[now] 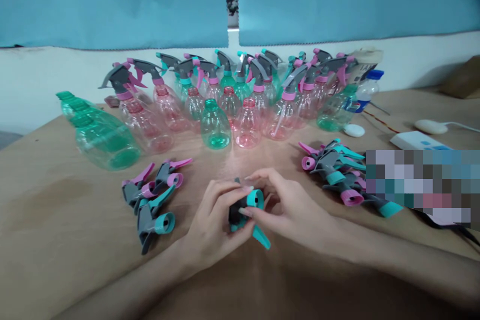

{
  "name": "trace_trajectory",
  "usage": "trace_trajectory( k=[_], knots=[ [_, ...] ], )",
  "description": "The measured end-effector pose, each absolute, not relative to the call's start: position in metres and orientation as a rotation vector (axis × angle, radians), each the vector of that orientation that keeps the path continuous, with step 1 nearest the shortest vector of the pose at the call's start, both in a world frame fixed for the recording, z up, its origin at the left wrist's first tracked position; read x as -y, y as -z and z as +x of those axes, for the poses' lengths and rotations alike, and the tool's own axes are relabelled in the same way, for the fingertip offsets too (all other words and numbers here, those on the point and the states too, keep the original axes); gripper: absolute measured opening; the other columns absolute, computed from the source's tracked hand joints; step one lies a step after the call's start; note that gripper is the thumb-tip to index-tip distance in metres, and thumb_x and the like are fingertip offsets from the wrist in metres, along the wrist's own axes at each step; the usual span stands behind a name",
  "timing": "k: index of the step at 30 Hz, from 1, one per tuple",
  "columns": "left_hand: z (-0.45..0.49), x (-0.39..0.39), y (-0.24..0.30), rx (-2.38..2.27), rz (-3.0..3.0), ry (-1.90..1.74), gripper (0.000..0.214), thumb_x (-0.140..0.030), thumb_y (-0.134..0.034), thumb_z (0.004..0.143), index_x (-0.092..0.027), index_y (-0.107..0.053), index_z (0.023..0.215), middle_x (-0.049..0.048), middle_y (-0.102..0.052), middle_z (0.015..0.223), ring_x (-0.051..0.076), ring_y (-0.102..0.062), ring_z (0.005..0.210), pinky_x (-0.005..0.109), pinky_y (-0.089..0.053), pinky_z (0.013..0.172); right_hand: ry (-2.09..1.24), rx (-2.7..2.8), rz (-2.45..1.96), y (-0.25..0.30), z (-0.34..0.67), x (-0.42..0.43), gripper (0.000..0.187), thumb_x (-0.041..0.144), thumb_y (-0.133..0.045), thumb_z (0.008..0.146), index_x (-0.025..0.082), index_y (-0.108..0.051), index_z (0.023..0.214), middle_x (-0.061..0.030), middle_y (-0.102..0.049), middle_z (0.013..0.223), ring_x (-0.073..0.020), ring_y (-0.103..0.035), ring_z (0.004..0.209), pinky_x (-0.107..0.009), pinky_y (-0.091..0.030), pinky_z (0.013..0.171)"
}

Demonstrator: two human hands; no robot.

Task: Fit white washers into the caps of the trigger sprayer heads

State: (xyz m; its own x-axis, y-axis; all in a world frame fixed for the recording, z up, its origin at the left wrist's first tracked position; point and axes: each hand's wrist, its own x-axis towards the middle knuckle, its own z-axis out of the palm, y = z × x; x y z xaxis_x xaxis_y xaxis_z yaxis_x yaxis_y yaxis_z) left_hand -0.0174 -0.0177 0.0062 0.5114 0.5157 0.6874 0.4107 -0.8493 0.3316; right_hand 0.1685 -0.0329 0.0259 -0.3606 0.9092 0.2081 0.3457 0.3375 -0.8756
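Observation:
Both of my hands meet near the table's front middle around one grey and teal spray trigger head (252, 204). My left hand (214, 222) wraps its fingers round the grey body. My right hand (287, 207) pinches the teal cap ring with its fingertips. The teal lever sticks out below my hands. A small group of loose trigger heads (152, 200), pink and teal, lies to the left. A bigger pile of trigger heads (339, 175) lies to the right.
Rows of pink and green plastic spray bottles (232, 105) stand across the back of the brown table (56, 220), some without heads, such as a green bottle (215, 126). Green bottles (101, 135) lie at the left. A white device (418, 140) and cables sit at the right.

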Motion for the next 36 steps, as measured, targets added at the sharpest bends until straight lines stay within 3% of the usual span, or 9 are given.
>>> trace_trajectory(
  k=[5, 15, 17, 22, 27, 31, 36],
  knots=[
    [-0.021, 0.013, -0.005, -0.87, 2.611, -1.3, 0.04, -0.013, -0.065, 0.078, -0.016, -0.048, 0.115, 0.0094, -0.055, 0.101, 0.022, -0.054, 0.094, 0.038, -0.05, 0.079, -0.682, 1.998, -1.167, -0.053, 0.194, 0.023, 0.017, 0.023, -0.066, 0.079, 0.02, -0.058, 0.093, 0.0013, -0.064, 0.082, -0.0096, -0.06, 0.061, -0.02, -0.048, 0.054],
    [-0.02, 0.009, -0.004, -1.02, 2.624, -1.175, 0.027, -0.015, -0.056, 0.085, -0.018, -0.049, 0.111, 0.0059, -0.055, 0.096, 0.016, -0.055, 0.078, 0.03, -0.05, 0.068, -0.017, 2.205, -1.495, -0.09, 0.32, 0.048, 0.026, 0.045, -0.057, 0.084, 0.027, -0.066, 0.1, -0.0046, -0.066, 0.097, -0.0186, -0.063, 0.066, -0.031, -0.049, 0.054],
    [-0.02, 0.007, -0.004, -1.049, 2.631, -1.164, 0.025, -0.016, -0.056, 0.085, -0.018, -0.049, 0.11, 0.0053, -0.054, 0.095, 0.015, -0.055, 0.076, 0.028, -0.049, 0.066, -0.006, 2.22, -1.542, -0.082, 0.336, 0.057, 0.025, 0.042, -0.052, 0.088, 0.027, -0.066, 0.102, -0.0064, -0.065, 0.105, -0.0187, -0.064, 0.069, -0.032, -0.051, 0.059],
    [-0.017, 0.004, -0.005, -1.085, 2.683, -1.129, 0.023, -0.018, -0.055, 0.087, -0.018, -0.049, 0.109, 0.0049, -0.054, 0.093, 0.015, -0.055, 0.076, 0.028, -0.049, 0.065, 0.018, 2.312, -1.514, -0.034, 0.342, 0.067, 0.026, 0.028, -0.045, 0.092, 0.023, -0.065, 0.107, -0.0099, -0.062, 0.112, -0.0246, -0.061, 0.102, -0.041, -0.051, 0.084],
    [-0.019, 0.006, -0.005, -1.055, 2.793, -1.105, 0.022, -0.018, -0.053, 0.088, -0.018, -0.049, 0.11, 0.005, -0.053, 0.094, 0.015, -0.056, 0.074, 0.028, -0.05, 0.066, 0.04, 2.266, -1.611, -0.008, 0.333, 0.072, 0.033, 0.035, -0.054, 0.087, 0.02, -0.061, 0.116, -0.0111, -0.055, 0.127, -0.028, -0.056, 0.113, -0.044, -0.051, 0.091],
    [-0.027, 0.013, -0.01, -0.986, 2.898, -1.054, 0.021, -0.016, -0.052, 0.088, -0.02, -0.051, 0.108, 0.0042, -0.055, 0.093, 0.017, -0.058, 0.082, 0.03, -0.051, 0.072, 0.059, 2.205, -1.665, -0.019, 0.327, 0.077, 0.033, 0.04, -0.051, 0.089, 0.022, -0.06, 0.115, -0.0094, -0.057, 0.125, -0.028, -0.056, 0.114, -0.046, -0.05, 0.092],
    [-0.051, 0.024, -0.017, -0.97, 2.959, -0.997, 0.021, -0.017, -0.052, 0.088, -0.022, -0.053, 0.108, 0.0042, -0.056, 0.092, 0.019, -0.058, 0.083, 0.032, -0.05, 0.073, 0.087, 2.195, -1.543, -0.027, 0.307, 0.074, 0.025, 0.029, -0.053, 0.089, 0.02, -0.06, 0.11, -0.0103, -0.056, 0.124, -0.0267, -0.054, 0.114, -0.046, -0.047, 0.095]
  ],
)
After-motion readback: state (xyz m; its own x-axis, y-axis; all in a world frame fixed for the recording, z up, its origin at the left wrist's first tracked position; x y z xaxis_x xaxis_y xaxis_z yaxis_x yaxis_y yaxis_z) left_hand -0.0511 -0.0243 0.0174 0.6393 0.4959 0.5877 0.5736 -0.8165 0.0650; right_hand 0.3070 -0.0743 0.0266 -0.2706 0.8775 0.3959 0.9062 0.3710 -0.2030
